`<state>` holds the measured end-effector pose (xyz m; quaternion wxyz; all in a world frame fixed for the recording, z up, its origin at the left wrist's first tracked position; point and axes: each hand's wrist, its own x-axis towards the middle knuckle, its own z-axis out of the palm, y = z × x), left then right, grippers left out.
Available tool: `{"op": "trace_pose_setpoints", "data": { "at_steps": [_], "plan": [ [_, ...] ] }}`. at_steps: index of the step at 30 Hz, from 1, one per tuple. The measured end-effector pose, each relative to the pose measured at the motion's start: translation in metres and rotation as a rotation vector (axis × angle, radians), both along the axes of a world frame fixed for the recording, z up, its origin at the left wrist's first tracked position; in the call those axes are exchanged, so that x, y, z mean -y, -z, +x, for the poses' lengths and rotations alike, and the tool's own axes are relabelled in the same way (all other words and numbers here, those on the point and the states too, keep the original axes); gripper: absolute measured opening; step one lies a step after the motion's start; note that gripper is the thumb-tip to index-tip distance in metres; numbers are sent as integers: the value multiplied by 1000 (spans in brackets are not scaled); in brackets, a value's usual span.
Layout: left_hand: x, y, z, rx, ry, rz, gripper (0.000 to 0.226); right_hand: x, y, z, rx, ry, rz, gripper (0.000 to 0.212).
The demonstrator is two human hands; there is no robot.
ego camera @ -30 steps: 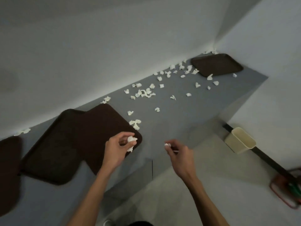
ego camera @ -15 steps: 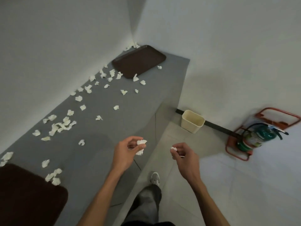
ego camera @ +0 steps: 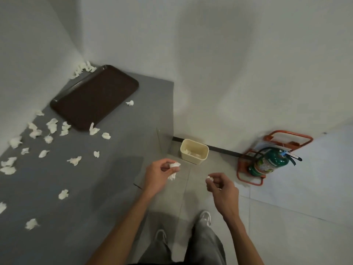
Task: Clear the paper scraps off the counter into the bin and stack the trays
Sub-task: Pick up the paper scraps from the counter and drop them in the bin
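My left hand (ego camera: 159, 176) grips a bunch of white paper scraps (ego camera: 173, 165) just past the counter's front edge. My right hand (ego camera: 222, 186) pinches a small scrap (ego camera: 210, 178) over the floor. The cream bin (ego camera: 194, 151) stands on the floor beyond both hands, with some paper inside. Several loose scraps (ego camera: 51, 127) lie scattered across the grey counter (ego camera: 80, 188). One dark brown tray (ego camera: 95, 96) lies flat at the counter's far end, with more scraps (ego camera: 82, 69) in the corner behind it.
A green fire extinguisher (ego camera: 267, 162) in an orange stand (ego camera: 286, 138) sits on the floor to the right of the bin, against the wall. My legs and shoes (ego camera: 205, 217) are below on the tiled floor. White walls close the corner.
I have turned right and walked along the counter towards the bin. The near trays have left the view. Both hands still hold their scraps and are now closer to the bin.
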<state>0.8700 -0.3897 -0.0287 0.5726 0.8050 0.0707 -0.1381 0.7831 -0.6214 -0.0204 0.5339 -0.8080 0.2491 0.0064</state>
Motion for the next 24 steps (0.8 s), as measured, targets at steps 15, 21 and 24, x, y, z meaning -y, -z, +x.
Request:
{"op": "trace_pose_setpoints", "data": {
  "at_steps": [15,21,24],
  "plan": [
    [143,230,204,-298,-193,86,31,121,262,261,-353,-248,-26,8],
    [187,355,271,-379,-210,144,28,142,386,331,-432,-262,-126,19],
    [199,428,299,-362,-192,207,25,150,455,357,-454,-307,-166,17]
  ]
}}
